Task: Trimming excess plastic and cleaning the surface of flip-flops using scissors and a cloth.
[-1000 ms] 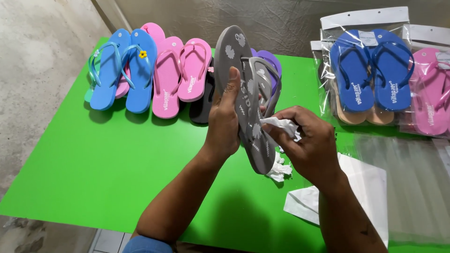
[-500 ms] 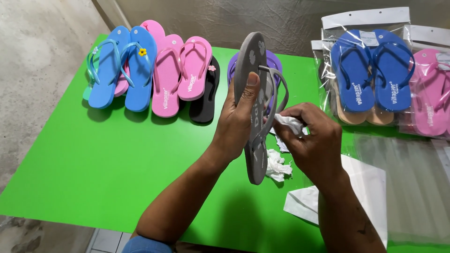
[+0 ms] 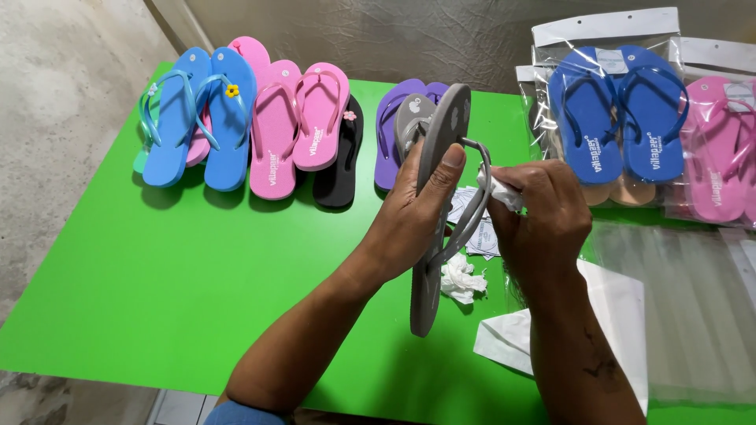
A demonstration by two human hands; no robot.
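A green table (image 3: 157, 299) fills most of the view. Along its far edge, toward the left corner, a row of flip-flops lies side by side: a blue pair (image 3: 201, 118), a pink pair (image 3: 303, 126), a black sandal (image 3: 342, 169) half under the pink ones, then a purple pair (image 3: 394, 118). At the far right corner, clear bags hold another blue pair (image 3: 618, 110) and another pink pair (image 3: 720, 149). Flat clear plastic sleeves (image 3: 685, 307) cover the right edge, and a white paper bag (image 3: 606, 315) lies near the front edge.

Above the middle of the table, the left hand (image 3: 409, 220) grips a grey flip-flop (image 3: 435, 212) on its edge, sole turned left and toe end up, thumb pressed on the rim near the top. The right hand (image 3: 543, 212) is closed around a wad of white tissue (image 3: 498, 193) that touches the grey strap (image 3: 476, 205). A second crumpled tissue (image 3: 461, 279) lies on the table just beside the sandal's lower end, and small printed paper tags (image 3: 476, 236) lie behind it.
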